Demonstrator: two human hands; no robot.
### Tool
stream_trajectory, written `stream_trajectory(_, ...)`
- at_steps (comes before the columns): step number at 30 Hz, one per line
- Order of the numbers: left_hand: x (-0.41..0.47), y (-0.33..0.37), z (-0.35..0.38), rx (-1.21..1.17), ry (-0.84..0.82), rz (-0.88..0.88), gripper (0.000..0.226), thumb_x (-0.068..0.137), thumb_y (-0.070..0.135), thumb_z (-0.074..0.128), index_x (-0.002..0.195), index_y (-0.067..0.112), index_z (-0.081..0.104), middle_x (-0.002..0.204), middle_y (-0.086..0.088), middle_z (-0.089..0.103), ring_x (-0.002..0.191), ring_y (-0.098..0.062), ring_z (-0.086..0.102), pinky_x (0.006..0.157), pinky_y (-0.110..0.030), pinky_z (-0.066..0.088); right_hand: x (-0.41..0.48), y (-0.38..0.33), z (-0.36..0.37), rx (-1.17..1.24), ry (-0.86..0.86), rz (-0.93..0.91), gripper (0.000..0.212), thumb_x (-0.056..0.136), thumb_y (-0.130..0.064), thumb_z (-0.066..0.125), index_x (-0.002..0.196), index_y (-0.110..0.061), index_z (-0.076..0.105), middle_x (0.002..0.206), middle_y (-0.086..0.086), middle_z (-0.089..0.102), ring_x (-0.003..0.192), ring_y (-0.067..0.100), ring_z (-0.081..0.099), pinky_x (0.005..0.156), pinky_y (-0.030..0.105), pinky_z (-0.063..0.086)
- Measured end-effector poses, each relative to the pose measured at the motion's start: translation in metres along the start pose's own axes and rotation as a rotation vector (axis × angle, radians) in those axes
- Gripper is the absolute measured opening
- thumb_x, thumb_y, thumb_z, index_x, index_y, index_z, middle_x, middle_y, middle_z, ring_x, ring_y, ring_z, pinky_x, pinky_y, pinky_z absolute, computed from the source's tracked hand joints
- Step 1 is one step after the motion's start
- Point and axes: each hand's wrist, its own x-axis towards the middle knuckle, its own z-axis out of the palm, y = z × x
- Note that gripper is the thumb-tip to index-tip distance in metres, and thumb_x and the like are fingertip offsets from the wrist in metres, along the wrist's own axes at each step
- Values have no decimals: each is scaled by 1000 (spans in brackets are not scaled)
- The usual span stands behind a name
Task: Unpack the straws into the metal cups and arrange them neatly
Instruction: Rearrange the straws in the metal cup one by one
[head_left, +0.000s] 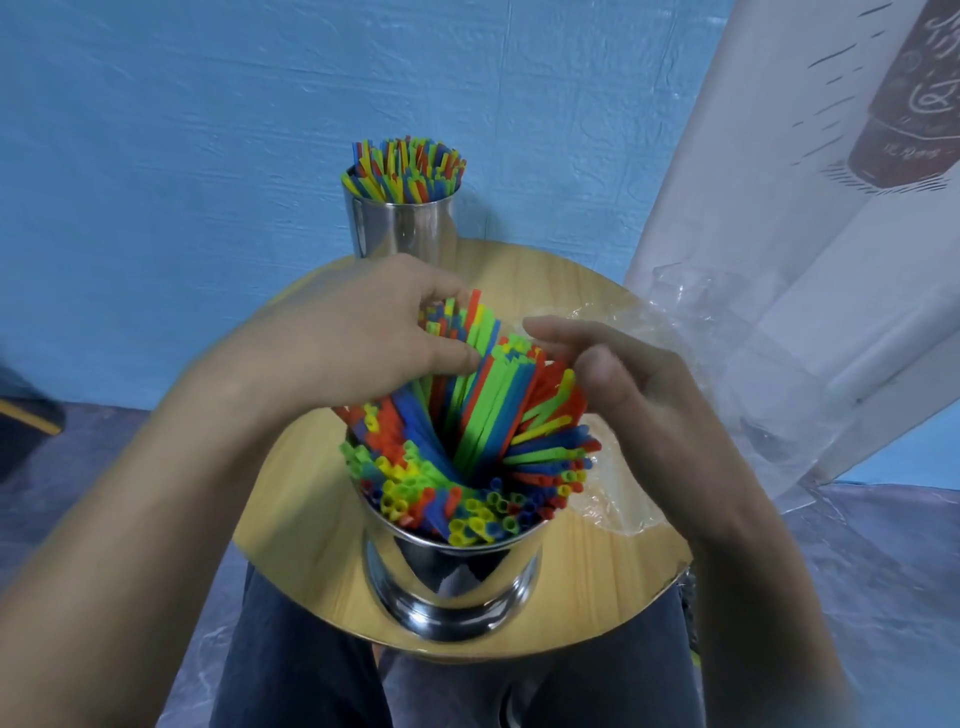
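Here we are at the near edge of the round table (597, 571). The near metal cup (452, 582) stands there, stuffed with coloured straws (467, 441), and they're anything but tidy. The front rows splay out over the near rim and the right-hand ones sag almost flat toward the right edge. A tall central sheaf of green, blue and red leans up and away toward the far edge.

The left hand (363, 338) has that sheaf by its upper ends, fingers curled over the far side of the tips and thumb pressing in from the near side. The right hand (623, 384) is loose and flat-fingered, holding nothing. Its fingers reach in along the right flank of the sheaf, just beside the tips, though whether they touch is hard to call.

So the long axis runs from the cup mouth up and away from the person, with the top ends between the two hands. The left hand is the nearer one, already on them. My read: squaring this lot up means bringing that lean back to vertical, the right hand closing in from its side to corral the sagging ones.

At the far edge the far metal cup (402, 228) looks done, its fill standing fairly upright. A crumpled clear plastic wrapper (675, 338) lies at the right edge behind the right hand, apparently emptied
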Motion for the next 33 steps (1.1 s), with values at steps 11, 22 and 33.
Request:
stream_trajectory(11,-5,-4,6,-392,-73,67,14,83,34,80,92,24,77,91,2,78,89,-19,75,88,-46,59,5,-5,-1,138,-85,93,16,99,-22,63,112,-23,72,102,-4,76,96,15,75,74,21,58)
stream_trajectory(22,-10,-4,2,-438,-201,114,15,89,25,75,104,28,73,101,5,78,93,-15,76,83,-35,61,5,1,0,123,-13,61,16,91,-29,62,101,-29,75,103,0,74,102,22,72,77,33,63)
stream_trajectory(33,-9,4,8,-325,-69,210,4,89,31,75,89,34,73,86,10,73,80,-4,68,71,-17,49,1,-5,4,154,14,45,9,94,-23,66,95,-19,74,94,5,74,86,20,75,68,26,60)
